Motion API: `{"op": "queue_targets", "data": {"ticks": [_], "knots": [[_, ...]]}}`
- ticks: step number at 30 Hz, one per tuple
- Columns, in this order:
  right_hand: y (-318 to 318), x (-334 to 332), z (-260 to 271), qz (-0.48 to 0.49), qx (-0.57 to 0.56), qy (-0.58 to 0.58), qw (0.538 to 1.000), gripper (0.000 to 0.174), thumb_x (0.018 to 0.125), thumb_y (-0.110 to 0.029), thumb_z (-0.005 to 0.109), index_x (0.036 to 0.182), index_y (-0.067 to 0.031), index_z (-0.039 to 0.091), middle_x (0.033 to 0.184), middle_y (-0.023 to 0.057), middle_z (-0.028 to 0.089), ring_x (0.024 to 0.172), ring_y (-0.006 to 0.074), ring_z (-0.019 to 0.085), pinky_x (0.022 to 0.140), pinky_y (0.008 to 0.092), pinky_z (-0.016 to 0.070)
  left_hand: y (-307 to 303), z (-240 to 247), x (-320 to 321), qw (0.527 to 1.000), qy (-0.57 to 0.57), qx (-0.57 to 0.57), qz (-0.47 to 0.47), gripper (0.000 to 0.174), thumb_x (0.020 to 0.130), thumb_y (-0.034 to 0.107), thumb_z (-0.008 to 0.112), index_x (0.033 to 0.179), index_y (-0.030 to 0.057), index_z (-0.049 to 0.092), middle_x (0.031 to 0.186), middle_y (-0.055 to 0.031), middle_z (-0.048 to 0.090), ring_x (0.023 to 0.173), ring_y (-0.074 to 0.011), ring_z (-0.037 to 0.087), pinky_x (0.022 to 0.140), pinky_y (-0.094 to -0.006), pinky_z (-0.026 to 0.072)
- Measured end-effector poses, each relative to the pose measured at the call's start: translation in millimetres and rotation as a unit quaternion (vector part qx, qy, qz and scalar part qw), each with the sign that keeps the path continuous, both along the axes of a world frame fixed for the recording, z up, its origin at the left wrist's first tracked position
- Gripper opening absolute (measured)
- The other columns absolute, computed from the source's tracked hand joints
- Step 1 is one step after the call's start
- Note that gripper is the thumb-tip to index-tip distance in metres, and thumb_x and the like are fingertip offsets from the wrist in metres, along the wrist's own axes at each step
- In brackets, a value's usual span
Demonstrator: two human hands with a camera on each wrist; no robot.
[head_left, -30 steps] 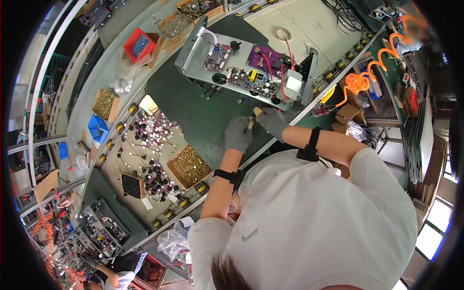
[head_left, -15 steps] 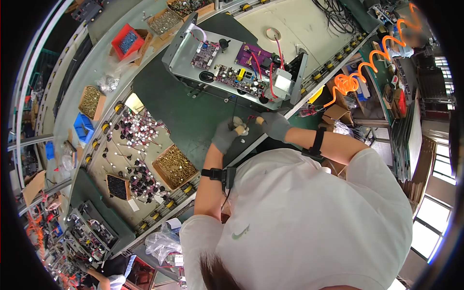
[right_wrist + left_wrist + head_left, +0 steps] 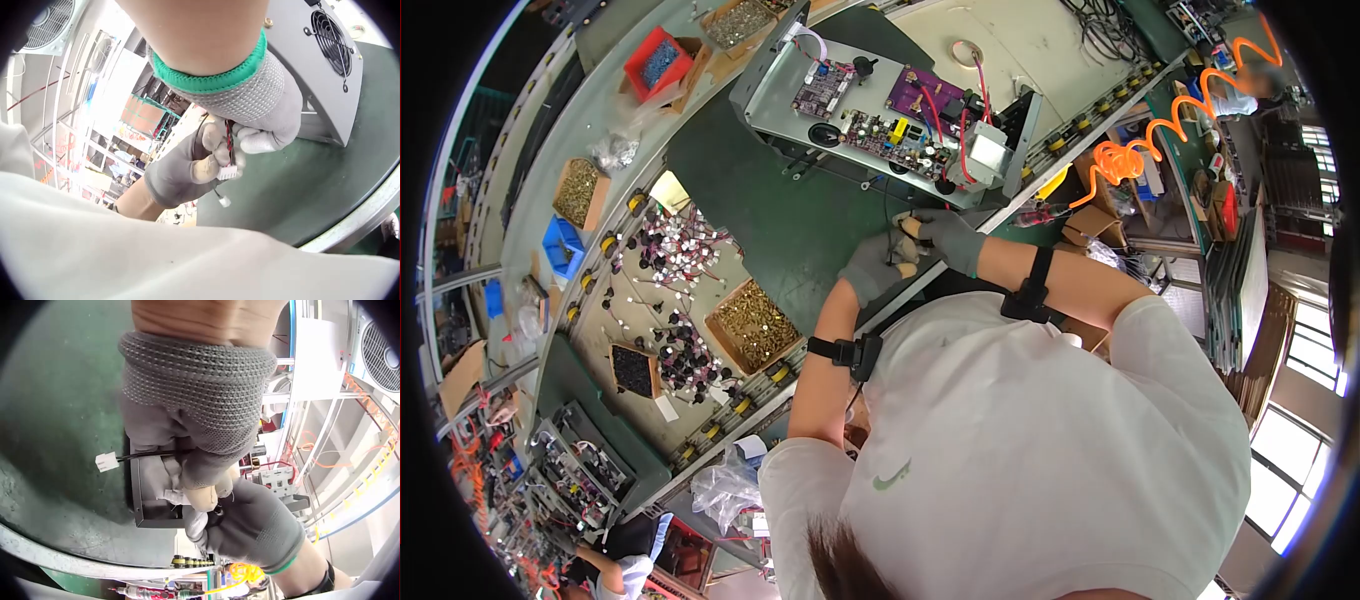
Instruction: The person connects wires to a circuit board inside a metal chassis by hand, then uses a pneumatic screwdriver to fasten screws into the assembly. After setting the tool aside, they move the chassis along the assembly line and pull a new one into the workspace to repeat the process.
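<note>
Both gloved hands meet over the green mat near the front edge of the bench. My left hand has its fingers curled round black wires, which end in a white connector. Against it, my right hand pinches a cable. In the right wrist view, red and black wires run between the hands to a wider white connector by the left thumb; a smaller white connector hangs below. The fingertips partly cover the wires. Just beyond the hands stands an open metal chassis with circuit boards.
A box of brass-coloured parts and loose wired connectors lie to the left. Farther left are a red bin and a blue bin. A coiled orange hose hangs at the right. A tape roll lies behind the chassis.
The hands were apart half a second ago, with a red wire showing by the right one; now they touch. The right hand has moved left and farther from the body, and the head view has shifted slightly.
</note>
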State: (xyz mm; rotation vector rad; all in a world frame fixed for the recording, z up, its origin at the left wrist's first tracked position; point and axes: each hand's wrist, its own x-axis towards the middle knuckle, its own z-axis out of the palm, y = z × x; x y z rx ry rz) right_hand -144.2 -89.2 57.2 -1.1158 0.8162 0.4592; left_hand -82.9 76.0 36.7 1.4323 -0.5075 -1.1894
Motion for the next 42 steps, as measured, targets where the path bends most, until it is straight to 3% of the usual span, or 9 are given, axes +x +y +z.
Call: {"op": "queue_targets", "data": {"ticks": [8, 14, 16, 20, 22, 31, 35, 37, 42], "knots": [[-17, -11, -7, -0.056, 0.243, -0.055, 0.967, 0.026, 0.089, -0.011, 0.053, 0.115, -0.007, 0.055, 0.106, -0.0001, 0.052, 0.079, 0.0098, 0.049, 0.072, 0.0233, 0.0447, 10, -17, 18, 0.997, -0.056, 0.025, 0.055, 0.024, 0.068, -0.008, 0.066, 0.087, 0.0044, 0.058, 0.079, 0.0005, 0.059, 0.074, -0.0076, 0.054, 0.067, -0.0229, 0.0457], [-9, -5, 6, 0.062, -0.061, 0.058, 0.995, 0.026, 0.088, -0.015, 0.053, 0.11, -0.0024, 0.058, 0.081, -0.0004, 0.057, 0.065, 0.0088, 0.052, 0.059, 0.025, 0.0451, 24, -19, 9, 0.985, 0.025, -0.018, 0.17, 0.031, 0.061, -0.008, 0.064, 0.087, 0.0059, 0.055, 0.076, 0.0027, 0.049, 0.07, -0.0077, 0.049, 0.06, -0.022, 0.0426], [-13, -3, -4, 0.173, -0.202, 0.121, 0.956, 0.026, 0.087, -0.019, 0.055, 0.11, -0.0091, 0.062, 0.081, 0.0052, 0.063, 0.066, 0.0119, 0.056, 0.062, 0.0279, 0.0469, 21, -6, 2, 0.947, 0.202, -0.149, 0.199, 0.036, 0.061, -0.007, 0.06, 0.094, 0.0049, 0.052, 0.08, 0.001, 0.046, 0.076, -0.0088, 0.048, 0.06, -0.022, 0.0424], [-12, -21, 1, 0.24, -0.326, 0.004, 0.915, 0.024, 0.086, -0.017, 0.051, 0.106, -0.0095, 0.061, 0.081, 0.0108, 0.062, 0.07, 0.0242, 0.059, 0.066, 0.0359, 0.0478, 7, -30, -1, 0.908, 0.308, -0.219, 0.182, 0.042, 0.066, -0.005, 0.059, 0.106, 0.0014, 0.049, 0.09, -0.0025, 0.05, 0.086, -0.0107, 0.05, 0.063, -0.0228, 0.0443], [-10, -28, 19, 0.334, -0.446, -0.238, 0.796, 0.021, 0.084, -0.016, 0.05, 0.101, -0.008, 0.059, 0.083, 0.0149, 0.061, 0.077, 0.0354, 0.058, 0.069, 0.0433, 0.0464, -3, -10, -2, 0.944, 0.244, -0.111, 0.192, 0.051, 0.07, -0.003, 0.06, 0.118, -0.002, 0.045, 0.099, -0.0056, 0.055, 0.089, -0.0121, 0.053, 0.066, -0.0242, 0.0463], [12, 17, 44, 0.427, -0.576, -0.204, 0.667, 0.013, 0.082, -0.016, 0.053, 0.092, -0.0076, 0.056, 0.085, 0.0138, 0.062, 0.078, 0.0316, 0.061, 0.068, 0.0431, 0.0476, -13, -32, -12, 0.966, -0.018, 0.139, 0.218, 0.018, 0.075, 0.004, 0.063, 0.093, 0.0011, 0.067, 0.086, -0.0077, 0.067, 0.074, -0.0155, 0.062, 0.064, -0.0265, 0.047], [16, 26, 50, 0.389, -0.6, -0.102, 0.692, 0.014, 0.081, -0.015, 0.054, 0.091, -0.0069, 0.055, 0.086, 0.0141, 0.062, 0.079, 0.0308, 0.062, 0.067, 0.0415, 0.0483, 2, -10, -2, 0.933, -0.24, 0.154, 0.221, 0.02, 0.072, 0.005, 0.065, 0.091, 0.0051, 0.067, 0.085, -0.0095, 0.066, 0.071, -0.0228, 0.061, 0.064, -0.0313, 0.0468], [12, 10, 51, 0.392, -0.597, -0.095, 0.693, 0.015, 0.08, -0.016, 0.055, 0.091, -0.0062, 0.055, 0.083, 0.0155, 0.062, 0.079, 0.0311, 0.062, 0.067, 0.041, 0.0485, 7, -15, 5, 0.83, -0.482, 0.105, 0.259, 0.019, 0.067, 0.004, 0.064, 0.085, 0.0061, 0.066, 0.08, -0.0123, 0.062, 0.073, -0.031, 0.057, 0.066, -0.0368, 0.0459], [3, -12, 63, 0.407, -0.57, -0.067, 0.71, 0.02, 0.082, -0.02, 0.054, 0.096, -0.0065, 0.056, 0.081, 0.0142, 0.063, 0.079, 0.0313, 0.062, 0.068, 0.0406, 0.0483, 1, -6, -11, 0.846, -0.456, 0.062, 0.27, 0.016, 0.069, 0.011, 0.069, 0.084, 0.0066, 0.066, 0.075, -0.0109, 0.059, 0.072, -0.0307, 0.055, 0.063, -0.0376, 0.045]]}}
